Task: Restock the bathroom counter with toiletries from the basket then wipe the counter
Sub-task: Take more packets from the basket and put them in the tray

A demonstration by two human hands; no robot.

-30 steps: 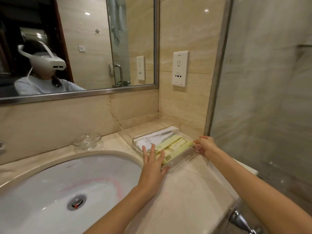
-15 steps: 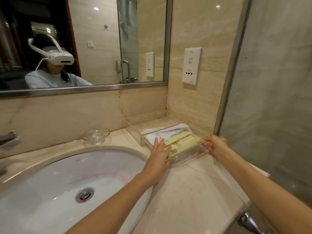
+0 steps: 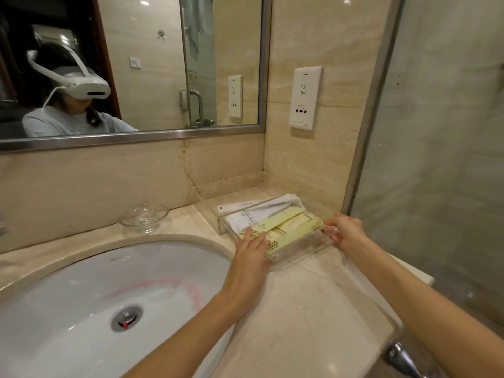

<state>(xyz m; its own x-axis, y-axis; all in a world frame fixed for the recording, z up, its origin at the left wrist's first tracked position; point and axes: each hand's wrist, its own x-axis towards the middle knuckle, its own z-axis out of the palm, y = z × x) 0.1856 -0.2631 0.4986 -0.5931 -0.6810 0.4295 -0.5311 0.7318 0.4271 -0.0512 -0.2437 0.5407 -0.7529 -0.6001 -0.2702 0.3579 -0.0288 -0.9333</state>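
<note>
A clear acrylic rectangular tray sits on the polished beige marble surface, in the back right corner just right of the white oval ceramic basin. Its walls are see-through and smooth, so their edges are hard to trace against the stone. Inside lie flat pale-yellow paper toiletry packets with fine dark print, overlapping one another, and behind them white paper-wrapped packets that reach to the tray's far end; how many of each there are cannot be told.

The left hand lies flat with fingers straight and spread against the tray's near left side, its fingertips over the yellow packets; its grip is released, pressing rather than clasping. The right hand is at the tray's right end, fingers curled over the rim, with some fingertips seen blurred through the acrylic; its grip looks clenched on the tray wall, though the thumb is hidden.

A small round clear glass dish stands on the surface behind the basin, well apart from the tray. A metal-framed mirror and a white plastic wall socket plate are mounted above. The basin is cut off at the left and bottom edges, and a chrome fitting shows only partly at the lower right.
</note>
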